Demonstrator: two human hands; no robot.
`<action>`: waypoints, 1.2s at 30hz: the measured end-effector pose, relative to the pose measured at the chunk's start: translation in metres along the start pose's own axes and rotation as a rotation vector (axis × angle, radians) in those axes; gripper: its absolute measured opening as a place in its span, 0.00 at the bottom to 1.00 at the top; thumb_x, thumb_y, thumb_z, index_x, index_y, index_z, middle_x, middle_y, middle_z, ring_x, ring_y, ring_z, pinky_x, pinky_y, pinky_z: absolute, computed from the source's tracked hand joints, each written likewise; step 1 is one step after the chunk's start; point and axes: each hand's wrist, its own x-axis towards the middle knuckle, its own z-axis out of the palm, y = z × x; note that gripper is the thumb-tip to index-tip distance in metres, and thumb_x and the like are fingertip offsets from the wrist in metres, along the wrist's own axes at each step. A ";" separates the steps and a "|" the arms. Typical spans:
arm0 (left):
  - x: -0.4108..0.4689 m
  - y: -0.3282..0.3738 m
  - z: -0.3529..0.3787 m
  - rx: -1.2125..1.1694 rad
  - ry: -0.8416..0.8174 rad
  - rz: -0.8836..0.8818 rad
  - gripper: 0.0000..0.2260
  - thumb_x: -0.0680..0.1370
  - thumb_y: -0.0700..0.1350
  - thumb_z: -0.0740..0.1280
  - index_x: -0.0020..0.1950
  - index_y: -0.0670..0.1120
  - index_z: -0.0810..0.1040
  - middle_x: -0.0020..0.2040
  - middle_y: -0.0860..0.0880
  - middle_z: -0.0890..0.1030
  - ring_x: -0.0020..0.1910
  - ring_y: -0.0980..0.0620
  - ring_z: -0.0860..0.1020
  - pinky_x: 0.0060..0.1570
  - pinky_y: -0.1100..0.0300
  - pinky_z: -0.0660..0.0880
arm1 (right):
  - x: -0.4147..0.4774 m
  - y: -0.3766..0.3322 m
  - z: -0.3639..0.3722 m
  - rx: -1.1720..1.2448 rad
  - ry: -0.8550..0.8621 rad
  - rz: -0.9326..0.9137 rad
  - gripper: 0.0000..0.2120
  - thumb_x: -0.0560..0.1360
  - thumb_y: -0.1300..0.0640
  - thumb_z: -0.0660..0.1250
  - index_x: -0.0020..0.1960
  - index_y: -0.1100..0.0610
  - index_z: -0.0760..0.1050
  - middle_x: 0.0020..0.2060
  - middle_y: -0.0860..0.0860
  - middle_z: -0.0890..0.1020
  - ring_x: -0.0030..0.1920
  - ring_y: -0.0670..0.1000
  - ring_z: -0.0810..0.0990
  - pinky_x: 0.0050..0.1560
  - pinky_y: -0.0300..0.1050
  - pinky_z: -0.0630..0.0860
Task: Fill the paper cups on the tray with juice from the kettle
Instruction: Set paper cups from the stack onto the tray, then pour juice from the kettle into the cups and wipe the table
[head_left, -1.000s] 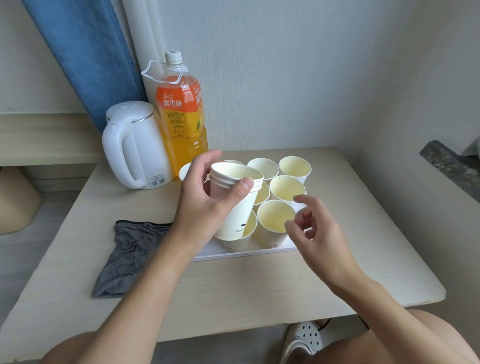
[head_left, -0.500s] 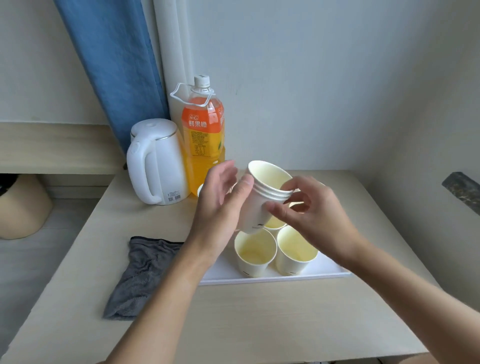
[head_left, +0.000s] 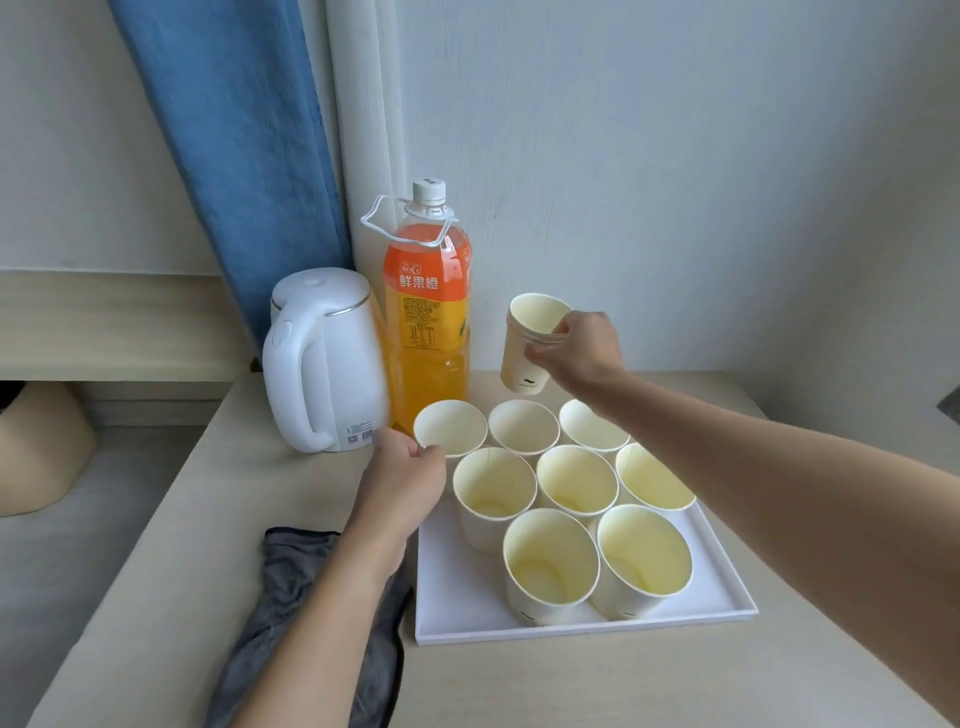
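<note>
Head view: eight paper cups (head_left: 576, 486) stand packed rim to rim on the white tray (head_left: 675, 618), centre to lower right of frame. All look unfilled, though the pale yellow insides make a low level hard to rule out. Left hand (head_left: 400, 483): fingertips bunched on the near rim of the back-left cup (head_left: 449, 426), looks like a pinch. Right hand (head_left: 576, 348) grips a nested cup stack (head_left: 527, 345) in the air above the back row.

White kettle (head_left: 324, 364), lid down, left of centre, near the tray's back corner; orange juice bottle (head_left: 428, 312) close beside it.

Risks, my reading: the empties are light and touching, so a nudge from either hand or the stack could topple several. A broad pour over crowded rims would slop onto the tray. Neither hand is free for the kettle.

Grey cloth (head_left: 306, 597) lower left, under the left forearm, on the pale table (head_left: 571, 686). Blue curtain (head_left: 234, 156) upper left.
</note>
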 end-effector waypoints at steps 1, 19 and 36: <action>0.005 -0.001 0.001 -0.019 0.009 -0.021 0.05 0.82 0.43 0.60 0.55 0.44 0.68 0.46 0.46 0.72 0.41 0.50 0.70 0.43 0.54 0.70 | 0.007 0.002 0.007 -0.043 -0.012 0.012 0.16 0.68 0.55 0.73 0.34 0.55 0.65 0.44 0.54 0.71 0.34 0.53 0.68 0.28 0.40 0.59; 0.044 -0.024 0.008 -0.292 -0.066 -0.292 0.09 0.85 0.56 0.54 0.64 0.55 0.63 0.44 0.47 0.74 0.44 0.47 0.74 0.39 0.57 0.68 | 0.050 0.009 0.048 -0.168 -0.132 0.165 0.24 0.70 0.54 0.76 0.60 0.63 0.72 0.55 0.56 0.77 0.54 0.58 0.79 0.49 0.49 0.77; 0.031 -0.020 0.028 -0.249 -0.092 -0.251 0.17 0.86 0.58 0.50 0.57 0.51 0.74 0.54 0.45 0.81 0.55 0.45 0.79 0.61 0.47 0.74 | -0.053 0.096 -0.098 0.188 0.275 0.207 0.12 0.72 0.58 0.59 0.46 0.66 0.75 0.36 0.52 0.76 0.35 0.53 0.70 0.37 0.47 0.67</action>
